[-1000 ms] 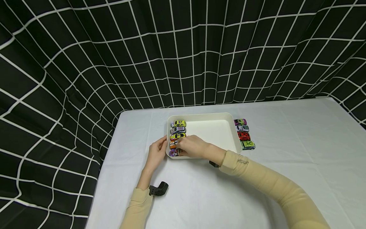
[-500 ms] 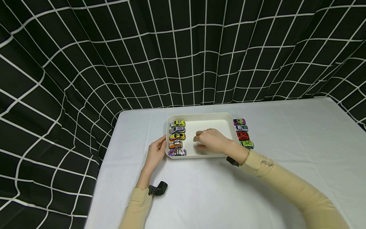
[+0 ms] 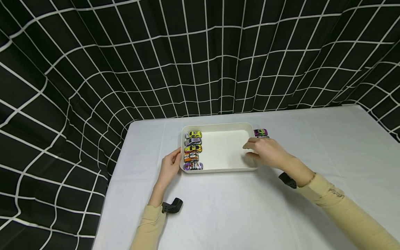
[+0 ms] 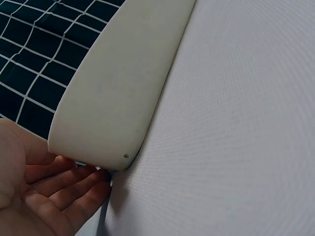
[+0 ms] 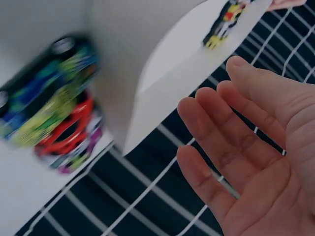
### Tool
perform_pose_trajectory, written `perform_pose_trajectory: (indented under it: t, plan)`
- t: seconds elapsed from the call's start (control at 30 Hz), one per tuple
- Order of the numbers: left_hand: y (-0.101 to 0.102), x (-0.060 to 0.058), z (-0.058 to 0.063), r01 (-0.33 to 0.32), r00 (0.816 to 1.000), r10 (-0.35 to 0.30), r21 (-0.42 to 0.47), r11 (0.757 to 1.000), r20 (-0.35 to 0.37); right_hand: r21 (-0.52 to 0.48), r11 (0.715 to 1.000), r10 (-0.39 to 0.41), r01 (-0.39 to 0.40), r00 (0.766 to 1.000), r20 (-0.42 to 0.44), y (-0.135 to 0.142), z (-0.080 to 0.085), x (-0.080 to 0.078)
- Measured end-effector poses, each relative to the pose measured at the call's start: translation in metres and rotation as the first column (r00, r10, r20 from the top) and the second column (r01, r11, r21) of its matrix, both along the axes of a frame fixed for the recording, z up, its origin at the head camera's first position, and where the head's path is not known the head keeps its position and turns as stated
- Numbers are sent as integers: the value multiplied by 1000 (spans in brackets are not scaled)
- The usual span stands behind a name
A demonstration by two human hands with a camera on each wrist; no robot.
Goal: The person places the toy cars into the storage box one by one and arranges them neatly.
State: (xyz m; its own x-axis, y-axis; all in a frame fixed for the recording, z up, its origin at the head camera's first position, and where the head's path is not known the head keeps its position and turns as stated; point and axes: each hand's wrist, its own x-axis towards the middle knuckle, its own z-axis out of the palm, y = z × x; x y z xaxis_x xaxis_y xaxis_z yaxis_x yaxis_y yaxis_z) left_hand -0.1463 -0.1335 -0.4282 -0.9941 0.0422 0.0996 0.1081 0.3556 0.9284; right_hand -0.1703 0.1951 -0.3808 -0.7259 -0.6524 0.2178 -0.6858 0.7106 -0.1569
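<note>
Probably between placements, the right hand (image 3: 268, 151) hangs empty, fingers apart, at the right edge of the tray (image 3: 223, 149); five cars (image 3: 193, 148) line its left end, other cars (image 3: 260, 132) lie outside its right. The left hand (image 3: 170, 165) touches its left wall, fingers extended. Next calls for a pinch

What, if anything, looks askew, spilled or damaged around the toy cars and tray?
Nothing stands out. Five toy cars lie side by side along one end of the white tray; other cars sit just outside its opposite end. Blur hides any fine damage.
</note>
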Motion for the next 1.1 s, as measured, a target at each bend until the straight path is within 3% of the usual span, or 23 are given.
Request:
perform_pose_trajectory:
  t: [0.1,0.33,0.43,0.87,1.1]
  plan:
    - [1,3,8,0,1000,0,11,1000,8,-23,999,-39,39,999,2,15,0,4]
    - [-6,-9,-20,-18,1000,18,11,1000,24,-63,994,-88,87,996,-9,42,-6,13]
    - [-8,-11,-26,-23,1000,22,2,1000,17,-63,992,-110,110,994,9,50,-9,15]
    - [-7,-12,-28,-23,1000,23,-12,1000,-3,-58,987,-144,153,981,130,71,-24,17]
    - [-7,-13,-29,-35,999,35,-19,999,12,-61,984,-155,165,978,137,74,-31,14]
